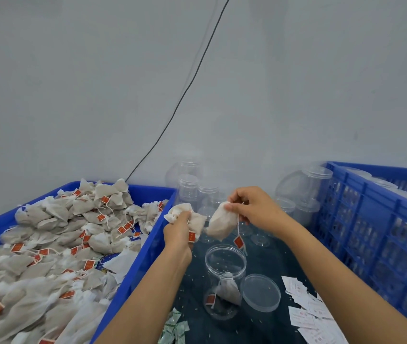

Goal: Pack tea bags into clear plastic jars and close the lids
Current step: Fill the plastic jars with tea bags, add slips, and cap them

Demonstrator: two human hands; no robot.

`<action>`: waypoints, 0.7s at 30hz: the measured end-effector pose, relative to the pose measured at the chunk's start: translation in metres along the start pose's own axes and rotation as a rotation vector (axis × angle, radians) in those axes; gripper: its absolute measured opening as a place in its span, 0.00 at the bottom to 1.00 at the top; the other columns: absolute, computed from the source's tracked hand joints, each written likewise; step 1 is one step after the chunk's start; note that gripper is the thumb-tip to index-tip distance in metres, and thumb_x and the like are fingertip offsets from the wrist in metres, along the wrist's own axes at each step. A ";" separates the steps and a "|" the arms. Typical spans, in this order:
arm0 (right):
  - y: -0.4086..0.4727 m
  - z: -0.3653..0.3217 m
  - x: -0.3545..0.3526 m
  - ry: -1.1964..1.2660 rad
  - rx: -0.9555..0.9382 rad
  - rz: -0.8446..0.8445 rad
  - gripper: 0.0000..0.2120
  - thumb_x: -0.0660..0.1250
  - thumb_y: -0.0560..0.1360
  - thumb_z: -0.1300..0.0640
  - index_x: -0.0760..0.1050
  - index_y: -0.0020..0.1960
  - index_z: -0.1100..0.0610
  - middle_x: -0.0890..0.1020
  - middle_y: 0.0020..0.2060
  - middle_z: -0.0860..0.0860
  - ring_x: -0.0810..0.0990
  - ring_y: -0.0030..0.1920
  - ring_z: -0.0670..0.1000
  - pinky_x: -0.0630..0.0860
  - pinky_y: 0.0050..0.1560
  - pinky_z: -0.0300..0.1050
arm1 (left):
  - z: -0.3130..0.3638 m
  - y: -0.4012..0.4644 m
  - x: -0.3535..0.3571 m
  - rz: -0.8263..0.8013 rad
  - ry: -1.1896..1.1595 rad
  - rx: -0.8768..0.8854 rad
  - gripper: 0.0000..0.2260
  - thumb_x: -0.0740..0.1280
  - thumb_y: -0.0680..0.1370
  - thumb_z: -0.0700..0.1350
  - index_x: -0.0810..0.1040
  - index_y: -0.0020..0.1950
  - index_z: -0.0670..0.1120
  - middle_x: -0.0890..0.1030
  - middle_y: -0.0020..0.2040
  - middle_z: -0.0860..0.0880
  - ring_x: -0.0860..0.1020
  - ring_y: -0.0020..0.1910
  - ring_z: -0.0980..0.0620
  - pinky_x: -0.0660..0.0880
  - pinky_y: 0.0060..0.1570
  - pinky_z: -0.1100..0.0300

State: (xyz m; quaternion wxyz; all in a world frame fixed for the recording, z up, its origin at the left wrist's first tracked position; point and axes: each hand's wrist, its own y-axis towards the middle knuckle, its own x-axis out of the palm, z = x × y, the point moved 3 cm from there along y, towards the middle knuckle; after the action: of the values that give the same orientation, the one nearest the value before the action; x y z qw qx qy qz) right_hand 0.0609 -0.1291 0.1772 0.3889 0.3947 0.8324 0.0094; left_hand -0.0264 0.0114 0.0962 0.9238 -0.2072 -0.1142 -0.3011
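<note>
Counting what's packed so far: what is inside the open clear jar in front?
The open jar holds at least one tea bag with a red tag, near the bottom. Glare on the wall hides whether more lie beneath.

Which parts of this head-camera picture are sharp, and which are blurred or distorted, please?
Head view: even, soft light, no hard shadows; the open jar and both hands read fairly sharp; the empty jars by the wall look hazy; the blue crate bends with wide-angle distortion.

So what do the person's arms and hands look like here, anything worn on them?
Nothing worn shows. The left hand and right hand are bare, with no gloves, rings, watch or bracelets in view. Both forearms are bare too, up to the bottom edge of the picture; no sleeve shows. No markings can be seen.
</note>
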 end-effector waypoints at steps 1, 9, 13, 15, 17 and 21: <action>-0.002 0.004 0.003 -0.035 0.018 -0.035 0.04 0.69 0.76 0.61 0.78 0.44 0.63 0.76 0.29 0.49 0.70 0.21 0.39 0.68 0.25 0.32 | -0.001 0.000 0.000 -0.015 -0.005 -0.016 0.08 0.67 0.78 0.47 0.72 0.49 0.43 0.76 0.41 0.45 0.74 0.36 0.52 0.70 0.32 0.60; -0.018 0.033 0.046 -0.385 0.050 -0.305 0.04 0.75 0.70 0.56 0.83 0.42 0.55 0.84 0.36 0.46 0.80 0.35 0.40 0.76 0.41 0.35 | -0.004 0.004 0.000 -0.056 0.023 -0.028 0.10 0.68 0.78 0.48 0.72 0.51 0.43 0.76 0.41 0.45 0.75 0.35 0.52 0.71 0.31 0.61; -0.023 0.040 0.066 -0.628 0.038 -0.415 0.07 0.73 0.72 0.55 0.83 0.50 0.53 0.85 0.47 0.50 0.83 0.48 0.50 0.79 0.52 0.46 | -0.005 0.000 0.003 -0.104 0.081 -0.007 0.09 0.69 0.77 0.48 0.72 0.48 0.45 0.79 0.44 0.44 0.77 0.37 0.51 0.72 0.32 0.60; -0.022 0.035 0.061 -0.716 0.005 -0.314 0.06 0.70 0.74 0.55 0.82 0.51 0.51 0.84 0.49 0.50 0.82 0.50 0.52 0.78 0.52 0.47 | -0.005 -0.001 0.005 -0.149 0.100 -0.028 0.12 0.69 0.77 0.48 0.74 0.54 0.42 0.80 0.46 0.42 0.76 0.36 0.51 0.70 0.30 0.61; -0.020 0.026 0.044 -0.726 -0.020 -0.068 0.07 0.66 0.76 0.56 0.80 0.52 0.51 0.83 0.50 0.50 0.80 0.52 0.53 0.75 0.50 0.46 | -0.004 -0.004 0.007 -0.220 0.101 -0.046 0.15 0.68 0.77 0.48 0.76 0.58 0.39 0.79 0.46 0.41 0.73 0.32 0.53 0.67 0.26 0.63; -0.024 0.013 0.018 -0.606 -0.189 0.135 0.14 0.67 0.75 0.58 0.70 0.58 0.50 0.76 0.55 0.46 0.74 0.55 0.50 0.73 0.50 0.46 | -0.002 -0.009 0.013 -0.293 0.100 -0.076 0.16 0.68 0.78 0.47 0.76 0.59 0.38 0.79 0.46 0.41 0.73 0.28 0.54 0.66 0.22 0.65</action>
State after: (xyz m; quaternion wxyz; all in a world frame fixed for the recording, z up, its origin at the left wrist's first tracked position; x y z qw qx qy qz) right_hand 0.0467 -0.1369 0.1491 0.6526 0.3960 0.6460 -0.0054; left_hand -0.0216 -0.0032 0.1014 0.8659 -0.2081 -0.0856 -0.4467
